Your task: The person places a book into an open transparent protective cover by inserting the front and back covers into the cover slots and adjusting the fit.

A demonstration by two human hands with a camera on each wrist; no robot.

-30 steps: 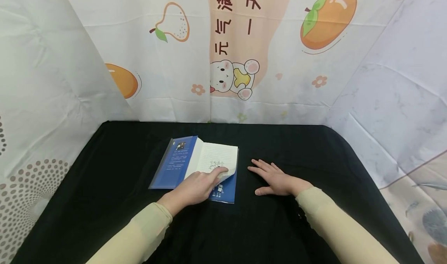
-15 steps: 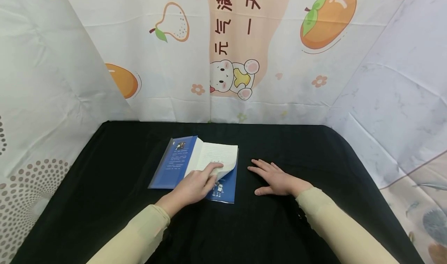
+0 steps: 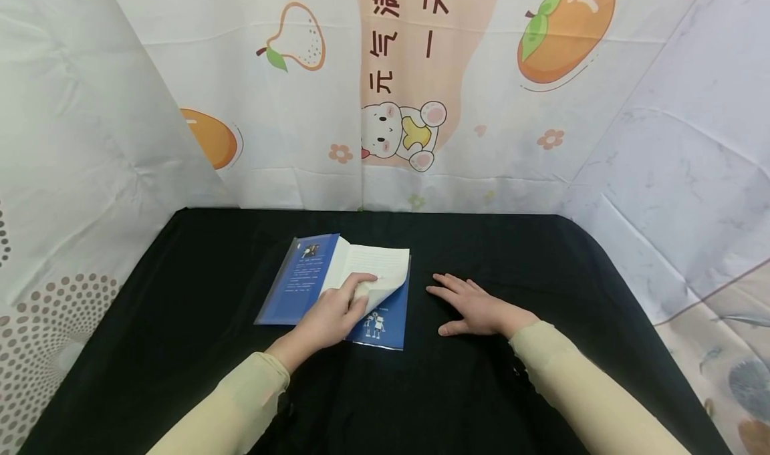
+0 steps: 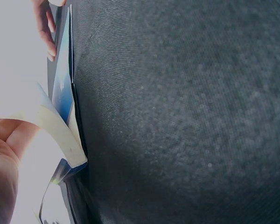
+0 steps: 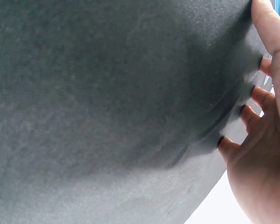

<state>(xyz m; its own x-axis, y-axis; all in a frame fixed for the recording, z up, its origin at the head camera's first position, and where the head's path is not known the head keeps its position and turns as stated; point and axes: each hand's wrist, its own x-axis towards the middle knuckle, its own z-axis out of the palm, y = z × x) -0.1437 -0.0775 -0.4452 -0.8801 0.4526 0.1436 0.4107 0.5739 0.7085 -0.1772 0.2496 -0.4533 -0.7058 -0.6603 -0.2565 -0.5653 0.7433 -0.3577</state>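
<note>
A book with blue covers (image 3: 299, 281) lies opened on the black table. Its block of white pages (image 3: 380, 260) bends up at the near right corner, baring the inside of the blue back cover (image 3: 385, 325). My left hand (image 3: 331, 313) pinches that corner between thumb and fingers. In the left wrist view the pages (image 4: 60, 133) arch in a thick curve beside the palm (image 4: 4, 163). My right hand (image 3: 475, 308) rests palm down on the cloth to the right of the book, fingers spread and straight. The right wrist view shows its fingertips (image 5: 231, 147) touching the cloth.
Black cloth (image 3: 481, 388) covers the whole table. White curtains (image 3: 289, 127) printed with fruit and a cartoon animal hang behind it and along both sides, close to the table's edges.
My left hand has drawn back to the left and toward me, curling the page corner farther up, so more of the blue back cover shows. My right hand has stayed in place.
</note>
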